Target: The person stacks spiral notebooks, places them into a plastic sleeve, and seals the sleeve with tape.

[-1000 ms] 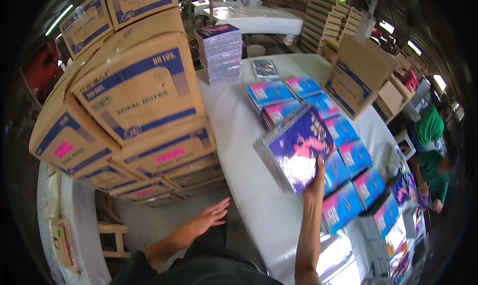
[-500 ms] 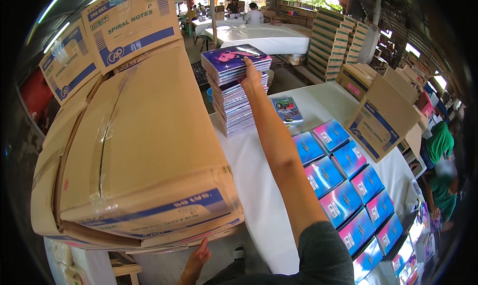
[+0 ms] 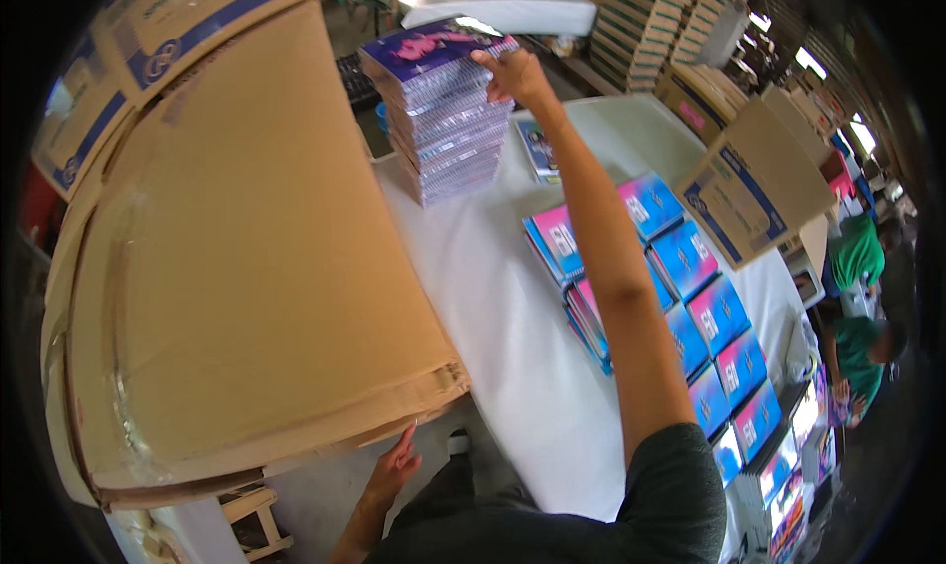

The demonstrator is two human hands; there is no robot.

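The person's right hand [image 3: 514, 75] is at the far end of the table [image 3: 473, 268], at the right corner of a tall stack of spiral notebooks [image 3: 448, 135] — the pile lies directly left of and below the fingers. Thumb and fingers are bent around the top corner, though whether they grasp a notebook or merely rest there cannot be told. The top notebook's long axis runs roughly left to right, its wire-bound edge facing near. The left hand [image 3: 392, 470] is much farther from the pile, low and near, holding nothing, its fingers loosely curled just beside the near corner of a large carton [image 3: 256, 268]. That carton fills the left side — between the left hand and the pile's left flank. The right forearm crosses above the blue-and-pink notebooks [image 3: 717, 310]; an open carton [image 3: 757, 192] stands farther right.
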